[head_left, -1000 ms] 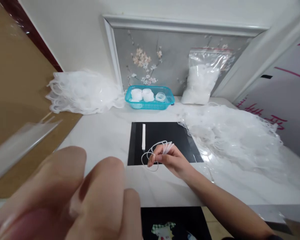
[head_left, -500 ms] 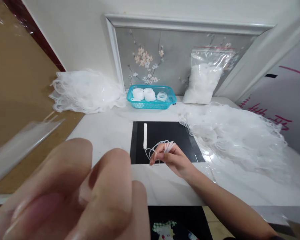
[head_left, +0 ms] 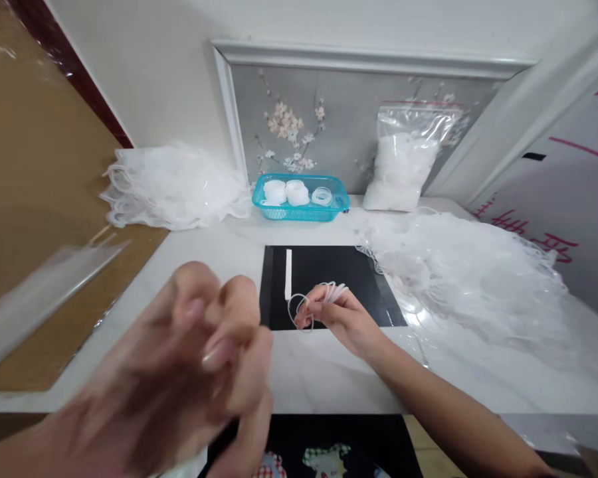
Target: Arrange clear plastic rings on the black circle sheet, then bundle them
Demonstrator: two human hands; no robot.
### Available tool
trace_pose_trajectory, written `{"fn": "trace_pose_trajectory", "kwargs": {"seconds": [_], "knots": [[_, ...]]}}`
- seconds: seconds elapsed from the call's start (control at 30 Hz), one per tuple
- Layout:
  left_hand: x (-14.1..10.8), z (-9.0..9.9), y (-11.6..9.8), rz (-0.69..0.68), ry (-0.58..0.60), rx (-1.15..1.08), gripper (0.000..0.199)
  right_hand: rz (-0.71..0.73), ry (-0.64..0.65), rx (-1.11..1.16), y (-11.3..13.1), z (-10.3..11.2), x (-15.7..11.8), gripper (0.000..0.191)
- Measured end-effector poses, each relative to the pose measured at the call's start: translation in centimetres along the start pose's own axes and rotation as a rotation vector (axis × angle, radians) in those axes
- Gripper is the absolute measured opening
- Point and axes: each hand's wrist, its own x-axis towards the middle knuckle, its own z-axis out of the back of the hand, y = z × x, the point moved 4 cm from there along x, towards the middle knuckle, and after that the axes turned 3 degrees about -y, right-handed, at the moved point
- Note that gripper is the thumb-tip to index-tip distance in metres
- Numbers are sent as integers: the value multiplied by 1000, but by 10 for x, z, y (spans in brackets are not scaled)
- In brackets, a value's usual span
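Observation:
My right hand (head_left: 336,312) is over the front of a black mat (head_left: 341,272), its fingers pinched round several thin, translucent white loops of cord (head_left: 335,290). One loop (head_left: 292,307) hangs out past the fingertips on the left. My left hand (head_left: 204,358) is raised close to the camera at lower left, blurred, with its fingers curled in. Whether anything is between those fingers is hidden. A narrow white strip (head_left: 288,273) lies on the mat's left part, just beyond my right hand's fingertips.
Behind the mat stands a blue basket (head_left: 299,216) with several coiled white rolls. A zip bag of white material (head_left: 403,166) leans on the wall. Heaps of translucent loops lie at right (head_left: 468,279) and left (head_left: 174,186). Brown cardboard (head_left: 74,318) borders the left.
My left hand has drawn away from the camera, so more of it shows, fingers still curled. My right hand stays nearly in place with the loops; the hanging loop now shows as a rounder ring.

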Motion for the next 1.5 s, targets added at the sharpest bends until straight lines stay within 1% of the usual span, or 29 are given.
{"fn": "trace_pose_trajectory", "kwargs": {"seconds": [0.03, 0.07, 0.1, 0.13, 0.17, 0.23, 0.3, 0.4, 0.5, 0.63, 0.73, 0.9, 1.03, 1.1, 1.17, 1.23, 1.37, 1.43, 1.5], "knots": [[8, 0, 7, 14, 70, 18, 17, -5, -13, -3, 0, 0, 1, 14], [16, 4, 16, 26, 115, 83, 21, -13, -22, -4, -1, 1, 1, 17], [24, 10, 27, 38, 128, 201, 26, -20, -26, -2, -1, 1, 2, 23], [31, 18, 39, 44, 126, 341, 25, -28, -27, 5, -1, 2, 2, 30], [38, 27, 51, 57, 87, 482, 23, -38, -24, 12, -2, 2, 3, 38], [47, 43, 72, 86, 37, 677, 25, -59, -18, 32, -2, 3, 2, 51], [50, 52, 88, 122, 19, 787, 28, -78, -13, 54, -3, 3, 2, 61], [46, 57, 100, 149, 1, 849, 32, -107, 0, 69, -5, 1, 1, 66], [42, 55, 105, 159, -29, 845, 33, -131, 7, 71, -9, 0, 1, 61], [40, 52, 108, 155, -61, 819, 28, -148, 16, 77, -15, -2, 1, 49], [40, 53, 108, 140, -50, 793, 26, -166, 9, 83, -15, -1, 1, 50], [44, 65, 98, 58, -173, 828, 26, -196, -76, 64, -10, 9, 5, 48], [47, 69, 94, 23, -192, 858, 25, -148, -121, -38, -4, 14, 7, 47], [47, 68, 95, 8, -190, 879, 24, -143, -122, -66, -5, 13, 7, 48], [45, 65, 96, -4, -167, 909, 23, -166, -84, -55, -8, 10, 5, 50], [43, 62, 97, -19, -142, 942, 23, -195, -13, -14, -12, 5, 4, 53], [40, 57, 95, -75, -130, 975, 23, -266, 120, 146, -18, -2, 3, 61], [38, 55, 96, -68, -112, 966, 22, -309, 161, 199, -19, -3, 3, 68], [37, 54, 98, -30, -85, 953, 23, -340, 193, 226, -20, -4, 4, 76]]}}
